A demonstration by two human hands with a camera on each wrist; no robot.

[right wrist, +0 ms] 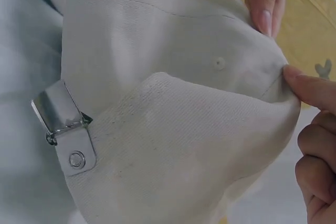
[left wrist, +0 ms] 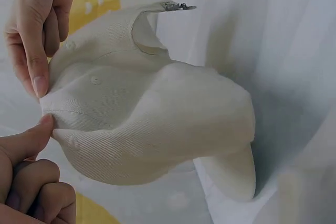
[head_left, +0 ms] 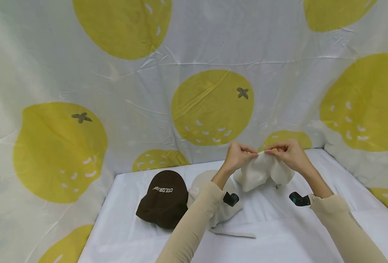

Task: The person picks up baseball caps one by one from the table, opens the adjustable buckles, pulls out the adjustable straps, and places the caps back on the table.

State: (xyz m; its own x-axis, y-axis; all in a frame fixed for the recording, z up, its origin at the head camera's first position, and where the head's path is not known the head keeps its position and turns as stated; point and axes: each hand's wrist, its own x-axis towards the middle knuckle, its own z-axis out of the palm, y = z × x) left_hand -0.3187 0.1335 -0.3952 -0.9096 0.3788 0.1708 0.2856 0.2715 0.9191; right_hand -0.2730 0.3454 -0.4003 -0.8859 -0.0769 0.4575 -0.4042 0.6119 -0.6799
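Note:
A cream baseball cap [head_left: 256,171] is pinched at the top of its crown by both hands, which are close together. My left hand [head_left: 239,156] grips the fabric between thumb and fingertips from the left. On the right side, my right hand [head_left: 287,153] pinches the same crown. The crown sags in folds beneath the fingers. A metal clasp [right wrist: 63,116] sits on the cap's back strap, and a small eyelet [left wrist: 95,80] shows in the fabric. The lower end of the cap hangs at or just above the white table; contact cannot be told.
A dark brown cap [head_left: 164,197] with white lettering lies on the white-covered table [head_left: 121,241] at the left. Beside it is another beige cap [head_left: 200,180], partly behind the left forearm, its strap [head_left: 234,233] stretched out. A lemon-patterned cloth [head_left: 141,91] hangs behind.

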